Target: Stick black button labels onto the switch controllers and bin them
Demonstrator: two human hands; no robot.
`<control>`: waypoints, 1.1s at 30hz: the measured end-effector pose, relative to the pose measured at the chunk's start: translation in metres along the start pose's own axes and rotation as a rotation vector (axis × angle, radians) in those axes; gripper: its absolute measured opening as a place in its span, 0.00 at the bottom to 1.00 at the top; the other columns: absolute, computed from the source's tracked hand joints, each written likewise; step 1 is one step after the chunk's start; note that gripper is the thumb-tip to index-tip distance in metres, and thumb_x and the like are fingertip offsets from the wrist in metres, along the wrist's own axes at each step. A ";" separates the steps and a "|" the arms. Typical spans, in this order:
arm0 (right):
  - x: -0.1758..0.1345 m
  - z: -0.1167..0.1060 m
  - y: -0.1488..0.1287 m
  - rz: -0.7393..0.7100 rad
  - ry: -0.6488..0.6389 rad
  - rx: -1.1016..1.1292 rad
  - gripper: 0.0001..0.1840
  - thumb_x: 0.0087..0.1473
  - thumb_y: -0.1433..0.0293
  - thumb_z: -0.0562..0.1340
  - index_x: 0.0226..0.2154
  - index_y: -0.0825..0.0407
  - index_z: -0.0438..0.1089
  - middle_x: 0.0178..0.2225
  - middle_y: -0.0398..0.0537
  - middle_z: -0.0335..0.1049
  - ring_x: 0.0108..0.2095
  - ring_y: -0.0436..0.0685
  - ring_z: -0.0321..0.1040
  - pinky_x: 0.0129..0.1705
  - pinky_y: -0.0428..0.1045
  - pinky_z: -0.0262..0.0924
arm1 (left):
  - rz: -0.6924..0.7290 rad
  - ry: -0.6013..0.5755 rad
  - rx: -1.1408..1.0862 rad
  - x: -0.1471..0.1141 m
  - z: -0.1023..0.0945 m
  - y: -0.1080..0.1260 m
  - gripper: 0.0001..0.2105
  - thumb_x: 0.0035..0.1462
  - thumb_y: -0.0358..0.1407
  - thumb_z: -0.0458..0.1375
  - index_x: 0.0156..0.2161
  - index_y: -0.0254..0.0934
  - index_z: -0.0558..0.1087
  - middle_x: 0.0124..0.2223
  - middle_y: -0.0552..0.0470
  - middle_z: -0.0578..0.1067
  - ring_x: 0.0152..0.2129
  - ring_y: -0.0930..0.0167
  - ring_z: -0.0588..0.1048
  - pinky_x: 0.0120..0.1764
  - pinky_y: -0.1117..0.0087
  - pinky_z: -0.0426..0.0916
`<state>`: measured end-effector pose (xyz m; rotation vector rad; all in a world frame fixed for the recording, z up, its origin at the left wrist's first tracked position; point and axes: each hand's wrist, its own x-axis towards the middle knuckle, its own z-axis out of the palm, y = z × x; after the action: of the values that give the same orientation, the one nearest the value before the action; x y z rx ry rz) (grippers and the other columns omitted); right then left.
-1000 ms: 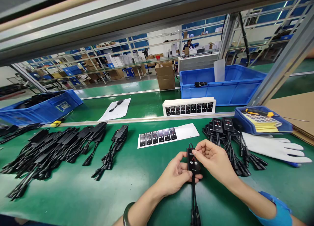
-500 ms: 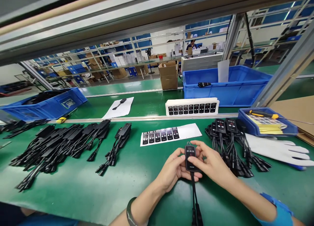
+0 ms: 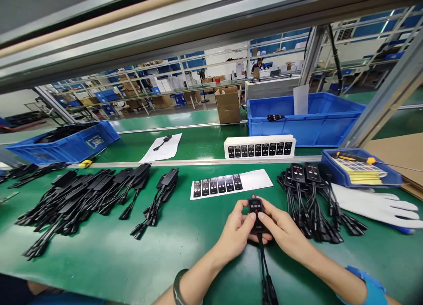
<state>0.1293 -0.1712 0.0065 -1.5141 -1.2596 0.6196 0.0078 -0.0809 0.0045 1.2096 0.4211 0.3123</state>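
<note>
A small black control box [image 3: 256, 205] with a label on its face and two cables hanging down is held between my hands, above the green bench. My left hand [image 3: 238, 229] grips its left side with the thumb on the face. My right hand [image 3: 276, 223] closes on the right side, its thumb also pressing the face. Just beyond lies a white label sheet [image 3: 256, 180] with a row of black stickers on its left part. To the right is a pile of labelled control boxes [image 3: 299, 175] with cables. The fingers behind the held box are partly hidden.
Black boxes with cables [image 3: 89, 190] cover the left bench. A stack of label sheets [image 3: 259, 140] stands before a large blue bin [image 3: 304, 124]. On the right are a small blue tray [image 3: 390, 178] with a screwdriver and a white glove [image 3: 373, 202]. Another blue bin [image 3: 62, 147] stands far left.
My left thumb has moved onto the face of the control box, beside the right thumb. My right index finger has come down from the top corner to the box's side. The view has shifted slightly.
</note>
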 end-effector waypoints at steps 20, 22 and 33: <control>0.030 -0.122 0.006 0.206 0.415 -1.198 0.19 0.58 0.66 0.55 0.46 0.62 0.68 0.39 0.64 0.65 0.40 0.68 0.68 0.42 0.57 0.64 | 0.320 0.364 1.112 0.006 -0.045 0.015 0.15 0.56 0.38 0.51 0.49 0.38 0.68 0.48 0.42 0.72 0.46 0.59 0.69 0.48 0.57 0.63; 0.032 -0.140 0.009 0.329 0.376 -1.289 0.16 0.58 0.70 0.53 0.40 0.65 0.69 0.34 0.67 0.67 0.37 0.72 0.69 0.38 0.61 0.63 | 0.294 0.458 1.205 0.009 -0.055 0.013 0.20 0.54 0.36 0.52 0.52 0.33 0.65 0.55 0.36 0.66 0.55 0.52 0.60 0.54 0.49 0.54; 0.125 -0.030 0.008 -0.033 -0.011 -0.973 0.11 0.56 0.73 0.59 0.42 0.54 0.73 0.42 0.50 0.73 0.43 0.56 0.68 0.46 0.47 0.60 | 0.164 0.532 1.342 0.012 -0.059 0.003 0.24 0.54 0.37 0.55 0.55 0.27 0.64 0.59 0.27 0.59 0.59 0.43 0.53 0.56 0.42 0.45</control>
<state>0.1980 -0.0662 0.0362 -2.2468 -1.7026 -0.0625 -0.0097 -0.0256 -0.0114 2.4890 1.0846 0.5195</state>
